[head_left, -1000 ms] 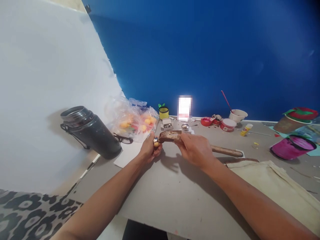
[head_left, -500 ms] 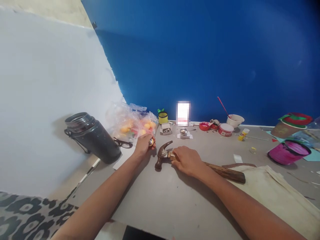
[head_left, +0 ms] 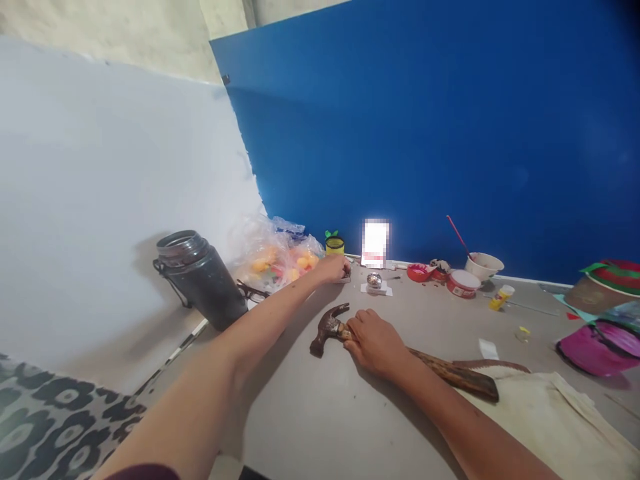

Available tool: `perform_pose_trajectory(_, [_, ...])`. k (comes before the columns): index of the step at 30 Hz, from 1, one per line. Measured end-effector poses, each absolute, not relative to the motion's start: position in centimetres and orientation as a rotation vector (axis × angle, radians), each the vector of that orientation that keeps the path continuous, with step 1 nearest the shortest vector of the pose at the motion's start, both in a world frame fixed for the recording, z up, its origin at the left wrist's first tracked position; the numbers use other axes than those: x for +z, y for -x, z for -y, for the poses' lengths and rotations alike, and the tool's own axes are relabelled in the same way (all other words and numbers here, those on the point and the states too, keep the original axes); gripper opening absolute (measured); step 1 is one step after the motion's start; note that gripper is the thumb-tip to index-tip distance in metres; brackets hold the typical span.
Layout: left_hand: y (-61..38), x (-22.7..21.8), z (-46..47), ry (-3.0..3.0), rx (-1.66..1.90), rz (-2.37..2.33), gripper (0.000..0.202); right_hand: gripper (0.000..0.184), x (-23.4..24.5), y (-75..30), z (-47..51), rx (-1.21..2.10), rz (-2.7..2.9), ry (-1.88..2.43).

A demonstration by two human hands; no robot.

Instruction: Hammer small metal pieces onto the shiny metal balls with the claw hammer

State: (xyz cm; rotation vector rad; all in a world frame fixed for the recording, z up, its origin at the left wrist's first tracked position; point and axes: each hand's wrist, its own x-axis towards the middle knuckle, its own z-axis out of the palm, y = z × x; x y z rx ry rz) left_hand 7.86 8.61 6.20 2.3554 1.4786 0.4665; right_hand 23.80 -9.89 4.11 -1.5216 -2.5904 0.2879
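Note:
My right hand (head_left: 375, 343) is closed around the wooden handle of a claw hammer (head_left: 327, 330), just behind its rusty head; the hammer lies on the grey table. My left hand (head_left: 333, 268) reaches far forward, fingers curled down at a small open box (head_left: 343, 280). The hand covers most of that box, and what its fingers pinch is hidden. To the right of the box, a shiny silver ball-shaped thing (head_left: 374, 280) rests on a white piece of paper (head_left: 384, 291).
A dark flask (head_left: 203, 280) and eyeglasses (head_left: 253, 292) stand left, near plastic bags (head_left: 280, 257). Behind are a yellow pot (head_left: 335, 247) and a bright blurred screen (head_left: 375, 241). Rightward: a white bowl (head_left: 484, 268), glue bottle (head_left: 501, 297), pink pouch (head_left: 595, 347), saw blade (head_left: 493, 366), pale cloth (head_left: 555, 413).
My left hand has moved forward and right, from beside the hammer head to the small box; the round shiny-and-yellowish thing it held is out of sight. My right hand stays on the hammer.

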Motion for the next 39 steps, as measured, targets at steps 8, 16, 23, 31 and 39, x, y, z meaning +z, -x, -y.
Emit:
perform_pose_trajectory(8, [-7.5, 5.7, -8.9, -2.52, 0.274, -1.514, 0.021, 0.018, 3.7, -23.8, 9.7, 0.321, 2.593, 1.517])
perform_pose_trajectory(16, [-7.7, 6.1, -8.5, -2.571, 0.198, -1.554, 0.019, 0.017, 4.0, -23.8, 9.8, 0.294, 2.611, 1.521])
perform_pose_trajectory(23, [-7.2, 6.2, -9.0, -2.554, 0.199, -1.585, 0.018, 0.021, 3.8, -23.9, 9.6, 0.296, 2.607, 1.52])
perform_pose_trajectory(31, [-7.5, 6.5, -8.8, -2.571, 0.116, -1.598, 0.024, 0.019, 3.8, -23.9, 9.6, 0.31, 2.608, 1.515])
perform_pose_trajectory(39, [-8.1, 6.5, -8.3, -2.571, 0.1, -1.619, 0.024, 0.02, 3.7, -23.9, 9.5, 0.329, 2.597, 1.511])
